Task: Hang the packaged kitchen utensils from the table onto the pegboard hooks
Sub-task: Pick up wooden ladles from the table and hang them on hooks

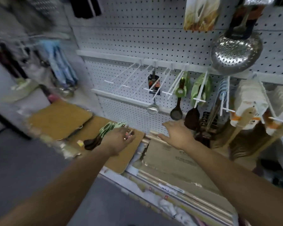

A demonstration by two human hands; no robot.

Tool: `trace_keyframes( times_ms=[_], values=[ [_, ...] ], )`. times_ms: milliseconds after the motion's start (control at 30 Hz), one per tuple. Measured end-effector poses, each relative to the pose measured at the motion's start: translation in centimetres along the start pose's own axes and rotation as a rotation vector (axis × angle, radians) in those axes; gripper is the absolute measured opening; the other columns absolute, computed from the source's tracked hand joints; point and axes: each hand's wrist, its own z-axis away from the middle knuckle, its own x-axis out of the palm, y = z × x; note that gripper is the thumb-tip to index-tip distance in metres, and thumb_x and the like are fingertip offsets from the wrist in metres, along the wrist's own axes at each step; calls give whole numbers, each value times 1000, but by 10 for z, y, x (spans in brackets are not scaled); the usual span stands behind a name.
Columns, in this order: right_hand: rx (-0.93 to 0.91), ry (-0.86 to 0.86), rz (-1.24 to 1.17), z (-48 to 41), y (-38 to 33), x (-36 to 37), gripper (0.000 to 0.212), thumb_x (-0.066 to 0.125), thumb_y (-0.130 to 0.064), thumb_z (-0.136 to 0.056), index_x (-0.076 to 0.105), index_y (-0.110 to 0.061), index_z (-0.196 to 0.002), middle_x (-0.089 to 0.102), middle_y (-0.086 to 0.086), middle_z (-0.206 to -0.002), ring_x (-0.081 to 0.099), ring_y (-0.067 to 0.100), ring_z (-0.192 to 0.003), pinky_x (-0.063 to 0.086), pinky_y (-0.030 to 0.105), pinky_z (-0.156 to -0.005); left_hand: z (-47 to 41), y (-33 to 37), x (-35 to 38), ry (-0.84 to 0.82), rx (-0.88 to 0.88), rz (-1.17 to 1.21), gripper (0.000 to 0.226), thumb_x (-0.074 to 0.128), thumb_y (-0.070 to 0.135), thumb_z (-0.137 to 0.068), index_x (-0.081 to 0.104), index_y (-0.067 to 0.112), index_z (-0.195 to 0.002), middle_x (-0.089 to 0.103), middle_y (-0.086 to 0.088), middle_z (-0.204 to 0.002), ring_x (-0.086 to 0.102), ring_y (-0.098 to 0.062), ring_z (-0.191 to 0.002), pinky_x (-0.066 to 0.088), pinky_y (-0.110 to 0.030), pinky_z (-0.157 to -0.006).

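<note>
A bundle of packaged dark wooden spoons with green card labels (104,132) lies on brown boards (60,118) at the foot of the white pegboard (137,38). My left hand (121,138) curls over the bundle's near end and grips it. My right hand (176,132) hovers with spread fingers over a flat cardboard sheet (168,157), holding nothing. On the hooks (137,75) above hang a small steel ladle (153,108) and two dark spoons with green labels (181,95). Several hooks to the left are bare.
A large perforated steel skimmer (235,53) hangs at the upper right. Wooden utensils in white and orange packaging (248,105) fill the right-hand hooks. Blue-packaged items (62,66) hang on a blurred rack at the left. Wooden rolling pins (178,191) lie below the cardboard.
</note>
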Motion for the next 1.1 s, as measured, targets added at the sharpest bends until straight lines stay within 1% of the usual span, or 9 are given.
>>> trace_keyframes(
  times_ms=[100, 200, 367, 467, 567, 700, 833, 967, 1100],
  values=[
    [-105, -30, -16, -2, -44, 13, 71, 41, -64, -97, 36, -19, -152, 39, 5, -157, 36, 25, -142, 27, 37, -116, 42, -35, -5, -43, -121, -87, 78, 26, 76, -89, 39, 24, -146, 44, -3, -151, 48, -26, -131, 41, -37, -103],
    [-209, -33, -30, -6, -89, 23, 71, 42, -64, -96, 36, -20, -152, 41, 4, -156, 39, 25, -141, 26, 38, -117, 78, -68, -11, -61, -220, -89, 90, 21, 82, -83, 33, 24, -149, 40, -4, -153, 44, -28, -134, 40, -41, -108],
    [-288, -58, -11, -11, -158, 34, 72, 40, -69, -94, 41, -20, -148, 50, 7, -149, 48, 27, -134, 38, 44, -112, 121, -118, -16, -26, -281, -147, 85, 22, 79, -86, 37, 21, -147, 42, -4, -151, 40, -27, -136, 36, -40, -109],
    [-313, -65, 23, -22, -194, 47, 73, 40, -70, -93, 43, -19, -146, 53, 6, -146, 50, 26, -132, 41, 41, -110, 136, -153, -14, -28, -289, -127, 77, 29, 72, -92, 34, 20, -149, 37, -4, -155, 32, -27, -142, 29, -41, -115],
    [-305, -63, 47, -32, -234, 58, 74, 40, -70, -94, 41, -18, -147, 51, 8, -147, 48, 26, -133, 41, 39, -110, 143, -191, -11, -26, -282, -133, 82, 24, 76, -89, 36, 21, -147, 38, -4, -154, 34, -26, -142, 29, -43, -116],
    [-267, -59, 77, -41, -287, 73, 77, 39, -67, -96, 32, -18, -154, 42, 9, -155, 40, 26, -142, 29, 41, -117, 140, -240, -10, -45, -215, -163, 81, 23, 73, -91, 33, 17, -149, 36, -4, -155, 31, -26, -143, 28, -44, -116],
    [-201, -63, 84, -56, -324, 84, 73, 38, -71, -94, 42, -19, -145, 51, 7, -148, 47, 26, -135, 31, 42, -114, 138, -279, -14, -45, -174, -168, 82, 23, 73, -92, 31, 16, -150, 33, -3, -157, 27, -25, -146, 26, -44, -115],
    [-171, -89, 58, -70, -353, 98, 69, 39, -69, -95, 46, -18, -142, 50, 7, -148, 46, 27, -135, 31, 42, -117, 129, -319, -6, -63, -148, -153, 82, 23, 73, -92, 31, 17, -151, 30, -2, -159, 24, -22, -147, 25, -43, -116],
    [-125, -102, 33, -92, -361, 115, 66, 41, -68, -94, 47, -21, -141, 53, 5, -144, 48, 25, -132, 34, 41, -114, 104, -346, 13, -114, -133, -123, 83, 23, 74, -91, 32, 15, -150, 34, -4, -156, 32, -24, -143, 31, -43, -114]
  ],
)
